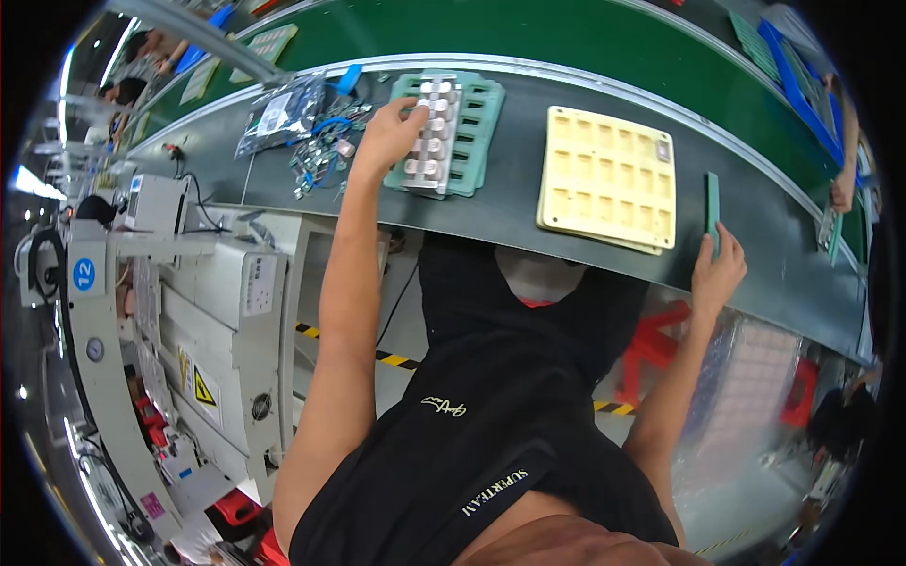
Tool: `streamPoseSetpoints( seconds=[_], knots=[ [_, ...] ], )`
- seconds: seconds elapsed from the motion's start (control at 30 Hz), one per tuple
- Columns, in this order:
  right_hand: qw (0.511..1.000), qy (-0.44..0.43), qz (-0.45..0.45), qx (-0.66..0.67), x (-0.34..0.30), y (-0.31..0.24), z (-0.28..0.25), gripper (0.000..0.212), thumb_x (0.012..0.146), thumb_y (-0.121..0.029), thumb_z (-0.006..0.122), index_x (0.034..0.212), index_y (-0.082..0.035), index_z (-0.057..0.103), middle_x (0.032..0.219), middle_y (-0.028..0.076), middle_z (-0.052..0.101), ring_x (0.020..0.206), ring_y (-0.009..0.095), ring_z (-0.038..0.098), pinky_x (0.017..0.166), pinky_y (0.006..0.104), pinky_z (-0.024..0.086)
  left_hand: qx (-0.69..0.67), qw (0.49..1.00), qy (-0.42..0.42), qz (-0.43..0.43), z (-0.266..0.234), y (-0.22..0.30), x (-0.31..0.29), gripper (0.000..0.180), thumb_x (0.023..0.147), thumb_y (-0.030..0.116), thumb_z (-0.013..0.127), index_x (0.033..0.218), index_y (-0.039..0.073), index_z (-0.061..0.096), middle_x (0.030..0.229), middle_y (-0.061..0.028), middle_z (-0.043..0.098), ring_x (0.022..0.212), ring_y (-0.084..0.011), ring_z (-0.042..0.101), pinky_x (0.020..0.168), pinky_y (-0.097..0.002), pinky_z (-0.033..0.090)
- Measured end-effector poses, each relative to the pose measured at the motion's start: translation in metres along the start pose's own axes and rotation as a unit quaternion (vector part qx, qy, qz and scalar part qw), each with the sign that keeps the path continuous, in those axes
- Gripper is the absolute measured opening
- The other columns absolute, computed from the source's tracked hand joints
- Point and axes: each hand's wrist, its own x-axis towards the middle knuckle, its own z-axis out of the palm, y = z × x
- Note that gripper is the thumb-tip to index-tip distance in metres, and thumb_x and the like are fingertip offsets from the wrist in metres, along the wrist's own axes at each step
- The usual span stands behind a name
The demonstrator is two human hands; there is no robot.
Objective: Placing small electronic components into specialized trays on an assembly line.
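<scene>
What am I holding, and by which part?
Your right hand seems to hold a thin green bar by its near end. Your left hand touches a silver metal strip at its left edge; grip unclear.

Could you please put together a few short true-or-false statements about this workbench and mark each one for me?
1. The left hand is at the metal strip on the green trays. True.
2. The yellow trays lie to the left of the green trays. False: they lie to the right.
3. The right hand is at the near end of a slim green bar. True.
4. A small piece sits in the lower left corner of the top yellow tray. False: it sits at the upper right.
5. A plastic bag lies to the left of the green trays. True.
6. The person's shirt is white. False: it is black.
</scene>
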Motion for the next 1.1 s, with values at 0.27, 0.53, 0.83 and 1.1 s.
streamPoseSetpoints(
  seconds=[0.27, 0.53, 0.83, 1.1],
  knots=[
    [0.829, -0.29, -0.062, 0.474, 0.05, -0.256, 0.022, 0.031, 0.093, -0.023, 0.062, 0.111, 0.001, 0.068, 0.09, 0.011, 0.072, 0.082, 0.016, 0.067, 0.075, 0.0272, 0.051, -0.174, 0.982, -0.027, -0.063, -0.009, 0.004, 0.029, 0.04, 0.084, 0.033, 0.072, 0.104, 0.0, 0.071, 0.084, -0.0046, 0.068, 0.064, -0.0111, 0.059, 0.055, -0.0268, 0.045],
    [0.833, -0.369, 0.089, 0.402, 0.075, -0.377, 0.121, 0.059, 0.079, -0.053, 0.07, 0.097, 0.003, 0.07, 0.082, 0.015, 0.071, 0.066, 0.02, 0.067, 0.059, 0.0338, 0.053, -0.192, 0.98, -0.036, -0.03, 0.006, -0.007, 0.044, 0.035, 0.084, 0.031, 0.075, 0.1, 0.0, 0.072, 0.081, -0.0022, 0.067, 0.064, -0.0085, 0.057, 0.053, -0.0245, 0.043],
    [0.863, -0.285, 0.027, 0.417, 0.089, -0.371, 0.14, 0.03, 0.075, -0.033, 0.072, 0.077, -0.002, 0.073, 0.068, 0.009, 0.071, 0.059, 0.019, 0.069, 0.065, 0.034, 0.057, -0.042, 0.993, 0.109, 0.007, -0.016, 0.002, 0.053, 0.032, 0.078, 0.025, 0.07, 0.092, -0.004, 0.073, 0.074, -0.0125, 0.071, 0.07, -0.0226, 0.071, 0.063, -0.0345, 0.055],
    [0.829, -0.402, 0.02, 0.388, 0.09, -0.379, 0.126, 0.037, 0.077, -0.038, 0.073, 0.065, -0.003, 0.071, 0.065, 0.008, 0.07, 0.051, 0.018, 0.068, 0.063, 0.0308, 0.057, -0.115, 0.973, 0.175, 0.103, -0.015, 0.061, 0.031, 0.033, 0.084, 0.024, 0.065, 0.1, -0.003, 0.072, 0.086, -0.0131, 0.074, 0.071, -0.0188, 0.068, 0.066, -0.0311, 0.054]
  ],
)
